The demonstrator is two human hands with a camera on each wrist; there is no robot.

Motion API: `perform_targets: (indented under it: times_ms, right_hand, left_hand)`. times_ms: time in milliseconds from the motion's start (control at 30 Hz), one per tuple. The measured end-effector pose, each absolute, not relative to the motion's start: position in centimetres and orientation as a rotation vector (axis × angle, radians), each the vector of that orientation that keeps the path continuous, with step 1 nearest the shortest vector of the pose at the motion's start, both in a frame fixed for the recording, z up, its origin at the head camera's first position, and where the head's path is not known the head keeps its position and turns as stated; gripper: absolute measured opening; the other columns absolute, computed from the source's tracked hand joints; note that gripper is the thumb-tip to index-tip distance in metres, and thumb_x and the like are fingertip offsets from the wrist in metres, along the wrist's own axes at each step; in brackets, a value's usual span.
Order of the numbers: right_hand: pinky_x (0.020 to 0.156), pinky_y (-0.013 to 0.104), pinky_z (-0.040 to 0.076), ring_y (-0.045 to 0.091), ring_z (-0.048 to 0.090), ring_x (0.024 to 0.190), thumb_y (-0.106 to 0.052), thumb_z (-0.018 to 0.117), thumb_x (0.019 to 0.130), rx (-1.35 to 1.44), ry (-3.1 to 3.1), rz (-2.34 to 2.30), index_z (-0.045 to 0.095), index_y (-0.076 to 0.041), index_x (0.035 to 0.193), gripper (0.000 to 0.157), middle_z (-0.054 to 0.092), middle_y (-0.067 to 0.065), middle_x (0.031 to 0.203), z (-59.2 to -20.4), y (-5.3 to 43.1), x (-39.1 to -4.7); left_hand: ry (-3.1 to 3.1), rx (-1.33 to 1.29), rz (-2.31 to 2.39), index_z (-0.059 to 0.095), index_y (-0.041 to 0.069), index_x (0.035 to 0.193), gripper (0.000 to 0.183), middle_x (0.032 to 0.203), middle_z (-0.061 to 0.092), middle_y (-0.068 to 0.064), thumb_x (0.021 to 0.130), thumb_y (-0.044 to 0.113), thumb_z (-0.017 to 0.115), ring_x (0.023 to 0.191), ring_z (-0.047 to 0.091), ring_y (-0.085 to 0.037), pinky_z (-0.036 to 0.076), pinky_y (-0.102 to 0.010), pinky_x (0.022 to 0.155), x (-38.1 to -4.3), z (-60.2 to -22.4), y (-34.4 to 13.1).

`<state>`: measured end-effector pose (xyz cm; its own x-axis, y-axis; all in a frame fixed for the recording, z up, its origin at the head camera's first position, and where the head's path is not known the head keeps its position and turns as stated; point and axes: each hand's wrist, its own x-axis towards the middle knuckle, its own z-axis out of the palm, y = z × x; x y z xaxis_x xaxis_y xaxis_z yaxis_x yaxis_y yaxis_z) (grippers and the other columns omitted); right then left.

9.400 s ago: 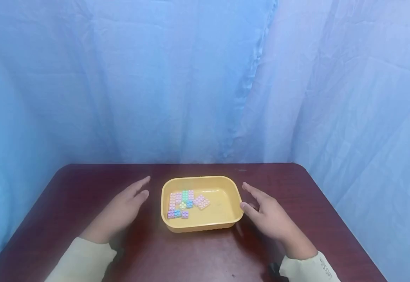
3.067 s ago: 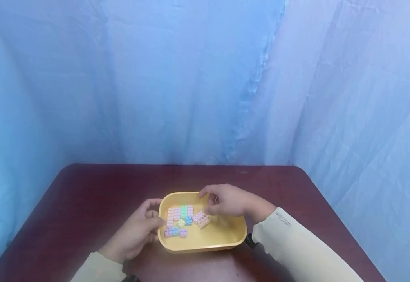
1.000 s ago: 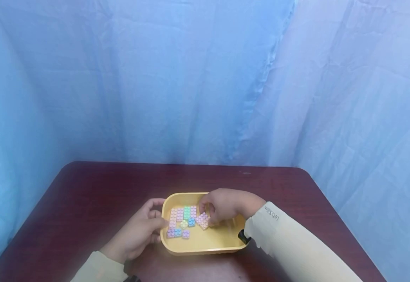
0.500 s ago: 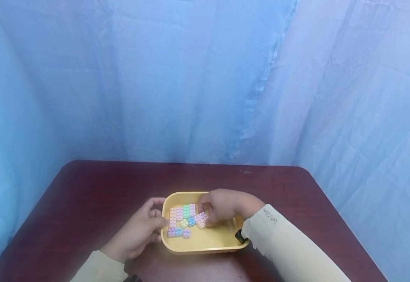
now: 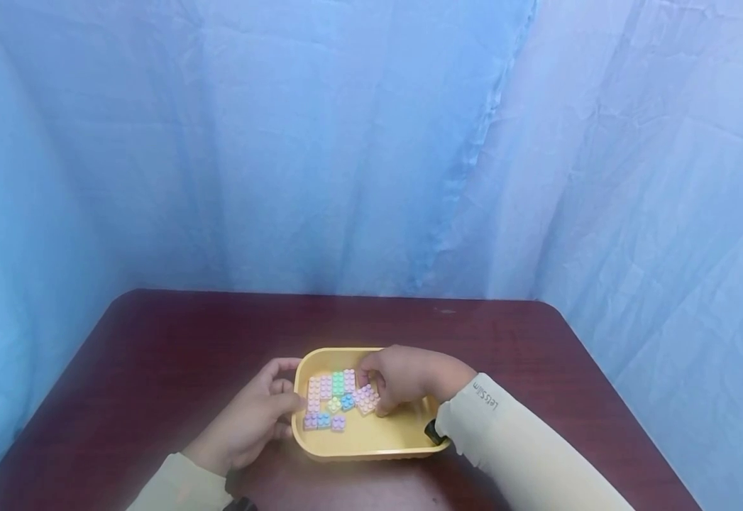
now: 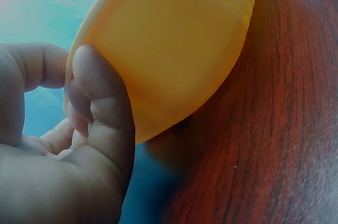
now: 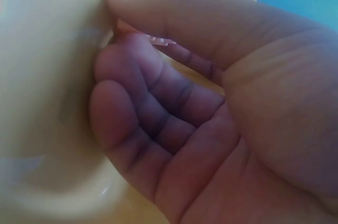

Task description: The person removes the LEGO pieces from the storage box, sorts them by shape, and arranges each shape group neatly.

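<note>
My left hand (image 5: 251, 420) grips the left rim of a yellow plastic tray (image 5: 371, 441). In the left wrist view its thumb (image 6: 103, 97) lies along the tray's outer wall, with fingers hooked over the edge. Reaching into the tray, my right hand (image 5: 407, 374) pinches at the pale pink toy bricks (image 5: 365, 399) with thumb and fingertips. From the right wrist, a small studded pink edge (image 7: 162, 40) shows between thumb and fingers; the rest is hidden. Left of these sit a blue brick (image 5: 348, 402), a yellow one (image 5: 334, 405) and a green one (image 5: 338, 383).
More pink bricks (image 5: 314, 394) line the tray's left side, and a lone purple brick (image 5: 338, 424) lies near the front. The tray stands on a dark red-brown table (image 5: 218, 333). Blue curtains (image 5: 294, 142) hang behind and at both sides.
Both hands were beside the tray at first; it has since come nearer. The left hand took its rim, the right reached in. Lately the pink bricks shifted slightly and the blue one turned.
</note>
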<state>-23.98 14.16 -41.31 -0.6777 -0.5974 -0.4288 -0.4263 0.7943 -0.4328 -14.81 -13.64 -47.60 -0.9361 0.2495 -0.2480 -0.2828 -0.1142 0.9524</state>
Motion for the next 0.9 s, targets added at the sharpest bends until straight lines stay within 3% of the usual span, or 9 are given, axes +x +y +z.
perform_targets:
  times_ms: [133, 400, 600, 733, 900]
  right_hand:
    - [0.069, 0.027, 0.051, 0.009, 0.058, 0.073, -0.012, 0.096, 0.086, -0.768, 2.431, -0.371, 0.070, -0.031, 0.112, 0.042, 0.064, -0.004, 0.080, -41.4, 14.1, -23.9]
    - [0.067, 0.028, 0.046, 0.010, 0.054, 0.072, -0.025, 0.102, 0.078, -0.816, 2.481, -0.272, 0.064, -0.023, 0.094, 0.041, 0.057, -0.008, 0.076, -41.5, 13.8, -23.8]
    - [0.070, 0.030, 0.048, 0.010, 0.055, 0.074, -0.031, 0.104, 0.075, -0.797, 2.486, -0.238, 0.066, -0.027, 0.098, 0.045, 0.058, -0.008, 0.078, -41.2, 13.9, -23.6]
    - [0.072, 0.030, 0.049, 0.010, 0.056, 0.075, -0.045, 0.102, 0.077, -0.818, 2.493, -0.224, 0.067, -0.029, 0.101, 0.045, 0.061, -0.009, 0.079, -41.2, 14.1, -23.4]
    - [0.065, 0.028, 0.041, 0.010, 0.049, 0.069, -0.068, 0.090, 0.084, -0.826, 2.552, -0.155, 0.059, -0.025, 0.086, 0.053, 0.054, -0.010, 0.075, -41.6, 13.2, -22.5]
  left_hand:
    - [1.813, -0.032, 2.112, 0.035, 0.011, 0.165, 0.081, 0.102, 0.058, -0.006, 0.093, 0.003, 0.071, 0.076, 0.059, -0.016, 0.056, -0.024, 0.060, -14.9, -47.5, -13.6]
    - [1.824, -0.036, 2.101, 0.036, 0.011, 0.165, 0.080, 0.104, 0.060, -0.008, 0.093, 0.003, 0.071, 0.078, 0.062, -0.018, 0.056, -0.025, 0.061, -14.9, -47.5, -13.5]
    - [1.820, -0.037, 2.095, 0.037, 0.012, 0.164, 0.080, 0.105, 0.060, -0.008, 0.093, 0.003, 0.072, 0.079, 0.062, -0.019, 0.057, -0.025, 0.062, -14.9, -47.5, -13.5]
    - [1.814, -0.024, 2.090, 0.037, 0.012, 0.164, 0.079, 0.104, 0.060, -0.007, 0.093, 0.003, 0.072, 0.077, 0.062, -0.018, 0.057, -0.025, 0.062, -14.7, -47.5, -13.4]
    - [1.803, 0.013, 2.089, 0.037, 0.010, 0.164, 0.078, 0.101, 0.059, -0.006, 0.094, 0.003, 0.071, 0.076, 0.061, -0.016, 0.057, -0.025, 0.061, -14.6, -47.6, -13.3]
